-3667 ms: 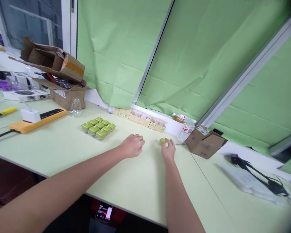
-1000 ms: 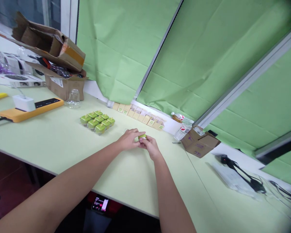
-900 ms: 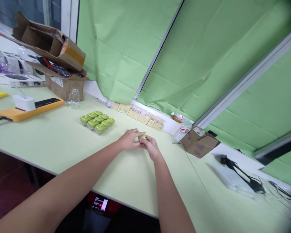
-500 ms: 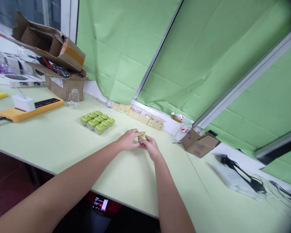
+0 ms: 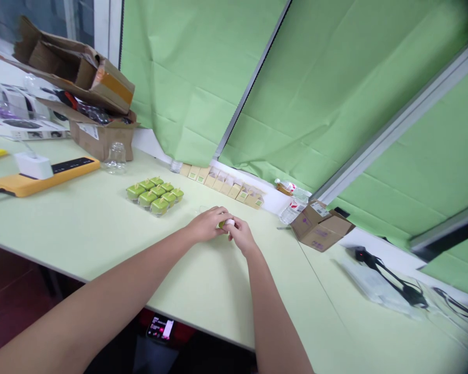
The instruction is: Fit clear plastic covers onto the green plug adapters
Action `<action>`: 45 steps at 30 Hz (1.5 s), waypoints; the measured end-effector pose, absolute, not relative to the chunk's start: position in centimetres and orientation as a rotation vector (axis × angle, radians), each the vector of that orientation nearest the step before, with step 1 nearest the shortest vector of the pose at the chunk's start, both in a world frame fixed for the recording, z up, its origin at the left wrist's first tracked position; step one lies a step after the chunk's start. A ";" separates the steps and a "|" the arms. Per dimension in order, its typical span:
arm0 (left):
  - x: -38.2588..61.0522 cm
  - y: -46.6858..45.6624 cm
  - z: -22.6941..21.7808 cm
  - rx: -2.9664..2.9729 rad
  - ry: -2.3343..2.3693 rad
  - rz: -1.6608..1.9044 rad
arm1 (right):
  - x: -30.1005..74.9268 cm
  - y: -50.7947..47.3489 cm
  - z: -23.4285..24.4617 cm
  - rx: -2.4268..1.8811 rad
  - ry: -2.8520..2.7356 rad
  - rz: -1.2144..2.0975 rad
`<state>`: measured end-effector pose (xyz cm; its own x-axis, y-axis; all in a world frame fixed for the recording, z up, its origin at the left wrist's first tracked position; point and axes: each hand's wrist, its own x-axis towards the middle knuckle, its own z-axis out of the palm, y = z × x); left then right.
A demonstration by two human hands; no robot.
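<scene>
A small green piece with a rounded whitish part [image 5: 230,222] is held between my hands, low over the table; fingers cover much of it, so its kind is unclear. My left hand [image 5: 208,224] grips it from the left with curled fingers. From the right, my right hand [image 5: 242,235] pinches it near the whitish part. A faint clear item [image 5: 203,209] lies just behind my left hand. Further left, several small clear containers with green tops [image 5: 156,195] stand together in rows, each top bearing a small pale-yellow loop or tab.
Small tan boxes [image 5: 220,182] line the table's back edge. Clear bottles [image 5: 292,205] and a cardboard box [image 5: 320,227] are at the right. An orange power strip [image 5: 47,176], a clear jar [image 5: 116,158] and open cartons [image 5: 101,137] stand left. A phone [image 5: 160,328] shows below the front edge.
The small piece has turned in my hands: its green face was showing upward, and now the whitish rounded part faces up. Both hands stay in nearly the same place.
</scene>
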<state>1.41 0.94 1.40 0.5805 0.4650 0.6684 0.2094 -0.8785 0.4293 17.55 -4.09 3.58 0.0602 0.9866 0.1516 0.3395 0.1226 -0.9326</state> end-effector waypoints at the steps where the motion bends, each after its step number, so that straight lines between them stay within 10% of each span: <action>1: 1.3 1.2 1.3 2.499 0.562 1.200 | 17.7 -4.2 3.7 -1.368 -1.420 0.868; 32: 1.5 0.2 2.1 2.231 0.834 1.307 | 20.5 -3.4 1.9 -1.571 -1.486 0.336; 39: 2.1 0.1 2.0 2.141 0.666 1.464 | 18.2 -3.9 4.3 -1.110 -1.078 1.180; 45: 3.0 0.3 1.4 1.955 0.632 1.503 | 18.3 -3.7 3.9 -1.014 -0.903 1.127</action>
<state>2.97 0.27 1.44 0.2498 0.6800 0.6894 0.0171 -0.7149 0.6990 18.28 -3.70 3.90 0.2009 0.9775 0.0643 -0.2760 0.1195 -0.9537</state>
